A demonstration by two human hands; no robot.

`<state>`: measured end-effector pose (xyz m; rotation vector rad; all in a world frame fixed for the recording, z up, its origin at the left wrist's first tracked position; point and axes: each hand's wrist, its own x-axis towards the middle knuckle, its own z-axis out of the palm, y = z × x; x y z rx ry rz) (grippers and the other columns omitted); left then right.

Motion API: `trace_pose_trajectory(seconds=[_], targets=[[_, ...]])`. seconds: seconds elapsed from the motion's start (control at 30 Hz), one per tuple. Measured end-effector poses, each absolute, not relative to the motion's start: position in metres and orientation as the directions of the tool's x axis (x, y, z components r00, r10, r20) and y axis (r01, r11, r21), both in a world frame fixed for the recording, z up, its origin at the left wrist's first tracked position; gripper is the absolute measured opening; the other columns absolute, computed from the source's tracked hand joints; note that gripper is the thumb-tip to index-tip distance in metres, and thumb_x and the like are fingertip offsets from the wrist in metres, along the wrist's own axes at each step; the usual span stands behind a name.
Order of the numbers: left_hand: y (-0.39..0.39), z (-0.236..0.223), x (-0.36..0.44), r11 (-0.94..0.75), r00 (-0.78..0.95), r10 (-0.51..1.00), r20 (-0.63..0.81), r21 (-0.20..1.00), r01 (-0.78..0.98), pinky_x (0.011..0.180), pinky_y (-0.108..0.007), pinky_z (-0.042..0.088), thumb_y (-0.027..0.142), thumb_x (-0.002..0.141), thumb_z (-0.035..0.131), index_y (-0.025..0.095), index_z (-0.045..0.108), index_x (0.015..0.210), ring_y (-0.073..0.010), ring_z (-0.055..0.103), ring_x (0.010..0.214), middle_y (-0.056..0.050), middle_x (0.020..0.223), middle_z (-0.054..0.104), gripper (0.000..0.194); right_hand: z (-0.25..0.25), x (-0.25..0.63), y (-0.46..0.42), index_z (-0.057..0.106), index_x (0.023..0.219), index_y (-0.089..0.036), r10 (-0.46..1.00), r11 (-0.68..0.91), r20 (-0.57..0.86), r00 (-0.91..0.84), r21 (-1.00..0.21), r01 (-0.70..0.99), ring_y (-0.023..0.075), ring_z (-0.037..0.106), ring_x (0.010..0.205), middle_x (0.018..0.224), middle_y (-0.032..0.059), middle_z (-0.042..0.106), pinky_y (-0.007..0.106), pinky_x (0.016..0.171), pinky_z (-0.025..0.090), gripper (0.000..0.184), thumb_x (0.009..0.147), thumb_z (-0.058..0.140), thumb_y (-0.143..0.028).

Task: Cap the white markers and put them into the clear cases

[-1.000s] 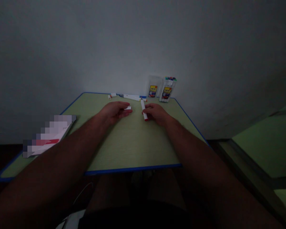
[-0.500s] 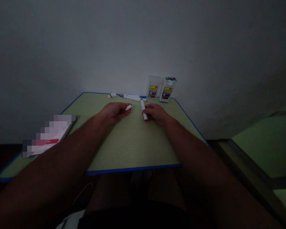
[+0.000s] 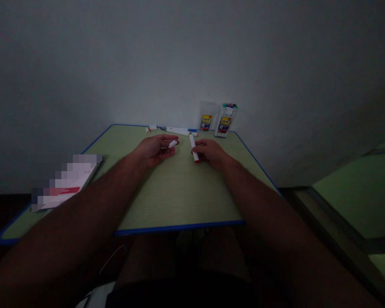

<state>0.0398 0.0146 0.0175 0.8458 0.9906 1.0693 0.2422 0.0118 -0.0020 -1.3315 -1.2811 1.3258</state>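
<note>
Between the fingers of my left hand point(image 3: 154, 149) is a small white marker cap point(image 3: 173, 144). My right hand point(image 3: 211, 152) grips a white marker point(image 3: 194, 149) with a red lower end; its grey upper tip is uncapped and points toward the wall. Cap and marker are apart, both above the middle of the table. Beyond my hands, white markers point(image 3: 177, 131) with blue, yellow and orange ends lie along the back edge. Loose white caps point(image 3: 152, 127) lie to their left.
The green table point(image 3: 179, 196) has a blue rim and stands against a wall. At its back right are a clear marker case point(image 3: 206, 117) and a second case filled with several markers point(image 3: 225, 121). A white booklet point(image 3: 73, 179), partly pixelated, lies at left beside my forearm.
The fingers of my left hand have spread a little and the cap has tilted between them. My right hand and its marker have hardly moved.
</note>
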Motion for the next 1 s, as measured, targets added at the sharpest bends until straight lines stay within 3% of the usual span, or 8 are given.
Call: trace_pose_trajectory(seconds=[0.43, 0.8, 1.0], targets=[[0.011, 0.019, 0.043, 0.273, 0.094, 0.962, -0.256, 0.890, -0.364, 0.060, -0.023, 0.061, -0.008, 0.080, 0.054, 0.014, 0.064, 0.088, -0.0175, 0.070, 0.070, -0.009, 0.076, 0.067, 0.025, 0.001, 0.241, 0.008, 0.061, 0.083, -0.016, 0.988, -0.131, -0.138, -0.065, -0.985, 0.109, 0.0109, 0.058, 0.050, 0.065, 0.0000, 0.064, 0.022, 0.045, 0.051, 0.016, 0.078, 0.065, -0.001], [0.015, 0.010, 0.043, 0.282, 0.098, 0.959, -0.267, 0.939, -0.199, 0.057, -0.025, 0.060, -0.007, 0.077, 0.066, 0.014, 0.062, 0.080, -0.0177, 0.070, 0.061, -0.007, 0.067, 0.066, 0.021, 0.003, 0.241, 0.007, 0.059, 0.085, -0.014, 0.985, -0.163, -0.165, -0.060, -0.986, 0.025, 0.0101, 0.060, 0.050, 0.067, -0.0006, 0.064, 0.023, 0.048, 0.053, 0.014, 0.084, 0.066, -0.002], [0.013, 0.008, 0.045, 0.269, 0.085, 0.962, -0.259, 0.951, -0.149, 0.058, -0.027, 0.061, -0.007, 0.079, 0.064, 0.012, 0.060, 0.079, -0.0179, 0.070, 0.057, -0.007, 0.066, 0.066, 0.020, 0.003, 0.242, 0.007, 0.058, 0.087, -0.015, 0.980, -0.182, -0.183, -0.081, -0.983, 0.014, 0.0109, 0.061, 0.050, 0.066, 0.0000, 0.064, 0.023, 0.048, 0.053, 0.013, 0.085, 0.067, -0.005]])
